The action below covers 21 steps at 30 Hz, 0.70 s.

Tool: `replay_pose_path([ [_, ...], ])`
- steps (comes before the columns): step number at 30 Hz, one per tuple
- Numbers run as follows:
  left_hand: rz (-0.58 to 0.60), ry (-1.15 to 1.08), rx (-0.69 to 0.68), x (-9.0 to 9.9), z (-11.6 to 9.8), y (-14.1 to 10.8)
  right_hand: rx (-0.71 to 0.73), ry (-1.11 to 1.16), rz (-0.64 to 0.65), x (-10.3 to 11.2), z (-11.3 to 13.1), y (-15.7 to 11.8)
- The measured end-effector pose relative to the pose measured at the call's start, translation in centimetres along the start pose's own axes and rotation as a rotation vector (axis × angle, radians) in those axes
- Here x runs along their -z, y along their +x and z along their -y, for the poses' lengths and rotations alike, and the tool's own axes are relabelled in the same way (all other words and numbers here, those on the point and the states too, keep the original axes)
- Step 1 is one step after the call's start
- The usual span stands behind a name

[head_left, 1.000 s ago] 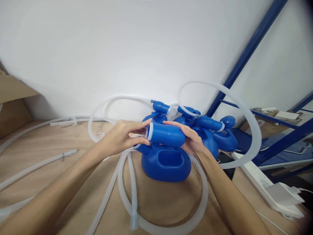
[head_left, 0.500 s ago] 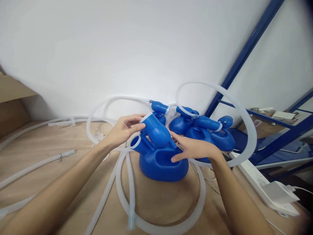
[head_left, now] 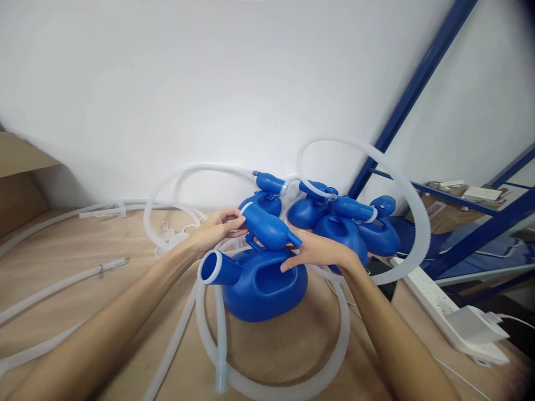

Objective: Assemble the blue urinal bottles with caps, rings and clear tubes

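Note:
In the head view, a blue plastic urinal bottle is tilted over the table, its wide white-rimmed neck facing left and toward me. Against its top side lies a blue bulb-shaped funnel piece, with a narrow spout at the right and a white ring at its wide end. My left hand pinches the funnel piece by that ringed end. My right hand grips the bottle at its handle, thumb at the handle opening; its other fingers are mostly hidden behind the bottle and spout.
Several more blue urinal bottles stand behind, some with funnel pieces on them. Clear ribbed hoses loop across the brown table. At the right are a white power strip and a blue rack; a cardboard box is at the left.
The bottle has turned and shifted left, its neck swinging down toward me. The funnel piece has tipped flatter. Both hands stay on them.

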<state>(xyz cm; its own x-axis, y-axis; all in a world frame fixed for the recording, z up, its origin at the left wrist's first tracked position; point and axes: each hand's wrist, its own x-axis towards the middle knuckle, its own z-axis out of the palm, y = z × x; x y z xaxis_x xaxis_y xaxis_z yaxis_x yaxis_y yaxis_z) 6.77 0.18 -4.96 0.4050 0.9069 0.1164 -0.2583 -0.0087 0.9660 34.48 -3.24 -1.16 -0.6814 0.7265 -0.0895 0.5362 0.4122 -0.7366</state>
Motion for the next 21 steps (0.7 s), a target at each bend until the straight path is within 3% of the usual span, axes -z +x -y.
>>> replay_pose_path([
  [6,0.16,-0.016,0.151,0.2,0.7,0.5,0.057,-0.062,-0.045,0.0,-0.1,0.2],
  [12,0.297,-0.043,0.247,-1.1,1.9,0.5,0.094,-0.068,0.023,-0.5,-0.5,1.0],
  [16,0.354,-0.029,0.287,-1.4,1.1,0.0,0.102,-0.057,0.008,-0.7,-0.9,1.1],
  [18,0.323,0.098,0.238,-0.7,0.2,-0.2,0.078,-0.051,-0.011,-0.3,-1.1,0.8],
  [21,0.145,0.585,0.077,1.4,-0.9,0.1,0.037,-0.062,0.009,0.7,-1.4,-0.1],
])
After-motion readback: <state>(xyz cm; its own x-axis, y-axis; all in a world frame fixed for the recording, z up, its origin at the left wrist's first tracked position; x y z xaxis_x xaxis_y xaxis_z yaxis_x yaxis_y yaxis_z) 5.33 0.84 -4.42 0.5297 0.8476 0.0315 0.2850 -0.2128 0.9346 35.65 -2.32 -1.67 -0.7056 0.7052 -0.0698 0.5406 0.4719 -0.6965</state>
